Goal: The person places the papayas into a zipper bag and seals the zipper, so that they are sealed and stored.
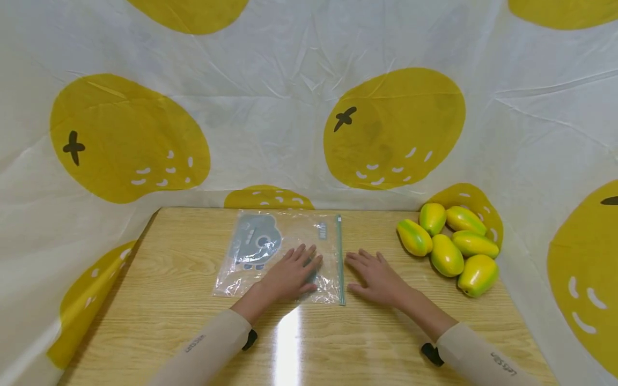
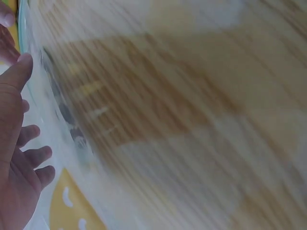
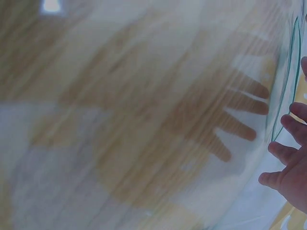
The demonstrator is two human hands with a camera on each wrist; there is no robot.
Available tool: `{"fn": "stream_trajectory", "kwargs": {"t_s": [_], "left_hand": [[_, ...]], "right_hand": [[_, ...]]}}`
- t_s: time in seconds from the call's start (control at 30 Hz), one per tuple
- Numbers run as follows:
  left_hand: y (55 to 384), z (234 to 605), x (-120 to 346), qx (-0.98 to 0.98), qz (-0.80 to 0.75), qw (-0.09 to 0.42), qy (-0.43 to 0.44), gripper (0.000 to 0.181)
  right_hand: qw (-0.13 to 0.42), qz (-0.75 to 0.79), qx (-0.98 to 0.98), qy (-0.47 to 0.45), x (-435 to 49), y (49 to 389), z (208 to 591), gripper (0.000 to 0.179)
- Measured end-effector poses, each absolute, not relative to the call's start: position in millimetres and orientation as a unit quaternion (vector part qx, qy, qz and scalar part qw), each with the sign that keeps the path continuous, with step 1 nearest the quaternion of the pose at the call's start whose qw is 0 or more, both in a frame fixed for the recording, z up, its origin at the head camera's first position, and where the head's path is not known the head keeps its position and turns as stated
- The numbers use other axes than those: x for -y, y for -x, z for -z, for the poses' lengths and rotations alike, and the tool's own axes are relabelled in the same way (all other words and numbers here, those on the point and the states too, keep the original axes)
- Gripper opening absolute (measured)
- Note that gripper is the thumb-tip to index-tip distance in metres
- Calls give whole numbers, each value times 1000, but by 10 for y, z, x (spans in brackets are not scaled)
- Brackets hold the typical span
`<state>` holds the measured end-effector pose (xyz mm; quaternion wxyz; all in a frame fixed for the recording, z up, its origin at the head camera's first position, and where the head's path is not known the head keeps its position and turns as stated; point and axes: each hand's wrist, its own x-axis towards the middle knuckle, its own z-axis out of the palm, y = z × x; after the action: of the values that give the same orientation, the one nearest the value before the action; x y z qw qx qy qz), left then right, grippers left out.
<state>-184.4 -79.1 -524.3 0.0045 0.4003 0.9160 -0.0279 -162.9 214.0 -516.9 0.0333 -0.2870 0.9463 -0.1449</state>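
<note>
A clear plastic zipper bag with a blue-grey cartoon print lies flat on the wooden table, its green zip edge toward the right. Over the bag's right half is my left hand, palm down with fingers spread. My right hand hovers just right of the zip edge, fingers extended and holding nothing. In the left wrist view, the left hand shows straight, parted fingers beside the bag. The right wrist view has the right hand at its right border, fingers spread near the green zip.
Several yellow-green papayas sit grouped at the table's back right, beyond the right hand. A pale cloth printed with large yellow fruit hangs behind and along both sides of the wooden table. Light reflects off the tabletop near its front.
</note>
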Motion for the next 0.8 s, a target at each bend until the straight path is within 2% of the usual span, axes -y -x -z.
{"fn": "stream_trajectory", "kwargs": {"t_s": [0.53,0.8], "left_hand": [[1842,5294,740,-916,19,23,-401,67],[1837,5283,736,-918,1,42,-395,66]], "right_hand": [[50,175,-941,285,-2012,1578,5214,63],[57,164,-946,272,-1978,1566,5261,68]]}}
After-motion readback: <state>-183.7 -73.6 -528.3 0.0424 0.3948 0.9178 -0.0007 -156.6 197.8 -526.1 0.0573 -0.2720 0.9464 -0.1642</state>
